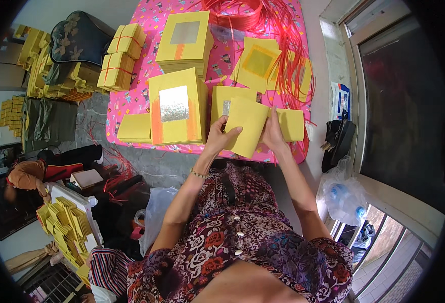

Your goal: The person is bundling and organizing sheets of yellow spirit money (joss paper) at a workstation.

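Note:
A plain yellow paper sheet (248, 122), bent in a curve, is held up between my hands just above the near edge of the pink table. My left hand (221, 136) pinches its lower left side, thumb on the front face. At its right edge my right hand (272, 132) grips with the fingers partly hidden behind. Behind the sheet lies yellow paper with a silver patch (226, 107), half covered. More plain yellow paper (290, 124) rests beside my right hand. Left of my hands stands a tall stack of yellow paper (174, 129) with a silver square and orange streaks on top.
The pink patterned tablecloth (146, 96) also bears another tall paper stack (182, 50), red-tied bundles (119, 70) and red plastic strips (295, 55). A window (404, 101) is at right. At lower left, other people's hands (45, 194) are beside piled yellow bundles (68, 222).

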A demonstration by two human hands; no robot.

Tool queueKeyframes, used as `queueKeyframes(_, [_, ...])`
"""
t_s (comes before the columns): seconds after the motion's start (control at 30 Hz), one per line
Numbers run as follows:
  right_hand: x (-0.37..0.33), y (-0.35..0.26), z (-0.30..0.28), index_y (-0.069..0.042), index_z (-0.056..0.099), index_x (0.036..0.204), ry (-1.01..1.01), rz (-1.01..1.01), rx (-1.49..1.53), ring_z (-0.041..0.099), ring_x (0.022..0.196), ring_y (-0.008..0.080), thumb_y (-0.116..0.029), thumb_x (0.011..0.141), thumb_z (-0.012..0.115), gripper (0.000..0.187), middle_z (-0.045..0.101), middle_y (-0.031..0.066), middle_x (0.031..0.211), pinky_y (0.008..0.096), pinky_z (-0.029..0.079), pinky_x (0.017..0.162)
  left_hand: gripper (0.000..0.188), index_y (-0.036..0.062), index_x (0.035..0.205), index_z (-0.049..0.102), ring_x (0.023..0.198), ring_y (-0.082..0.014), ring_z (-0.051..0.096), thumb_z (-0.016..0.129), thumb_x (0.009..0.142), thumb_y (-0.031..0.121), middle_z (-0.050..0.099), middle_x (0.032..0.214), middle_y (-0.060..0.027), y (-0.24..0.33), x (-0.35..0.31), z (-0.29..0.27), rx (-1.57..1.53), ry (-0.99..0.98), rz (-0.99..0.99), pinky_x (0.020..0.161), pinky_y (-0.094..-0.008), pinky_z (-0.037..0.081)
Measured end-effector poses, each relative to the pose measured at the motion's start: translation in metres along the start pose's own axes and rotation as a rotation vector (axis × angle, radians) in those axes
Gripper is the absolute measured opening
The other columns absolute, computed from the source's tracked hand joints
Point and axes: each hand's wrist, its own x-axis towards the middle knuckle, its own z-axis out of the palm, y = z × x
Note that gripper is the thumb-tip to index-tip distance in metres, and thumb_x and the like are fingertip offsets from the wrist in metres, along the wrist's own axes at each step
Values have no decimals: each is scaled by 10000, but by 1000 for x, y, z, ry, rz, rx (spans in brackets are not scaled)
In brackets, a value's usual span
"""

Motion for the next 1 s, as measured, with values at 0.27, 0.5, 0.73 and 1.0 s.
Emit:
queueKeyframes(0.27, [-3,-3,-6,-15,509,1285,-74,-125,-572,625,1018,159,-242,853,731,536,629,109,1160,303,520,856,428,4,1238,464,939,-164,620,692,879,57,615,1054,-95,2,5,9,-81,93,-66,818,-304,542])
queueKeyframes(0.5, [6,-1,-9,-7,514,1271,-104,-131,-500,641,985,163,-184,871,713,481,641,100,1135,303,536,826,378,-20,1332,451,1036,-162,624,528,988,115,606,1209,-109,1,17,-4,-287,-126,-245,888,-291,528])
queueKeyframes(0.73, [5,-4,-5,-8,515,1266,-132,-102,-455,636,998,164,-146,868,716,467,636,101,1143,312,537,839,354,-27,1327,446,1054,-176,625,491,995,89,602,1224,-115,3,19,-3,-235,-134,-240,904,-309,525])
queueKeyframes(1.0, [6,-3,-8,-8,501,1274,-146,-113,-510,630,1009,163,-137,868,712,475,631,95,1144,311,535,844,370,-32,1341,412,1086,-186,608,484,993,69,583,1248,-128,0,19,-3,-243,-146,-223,927,-312,511])
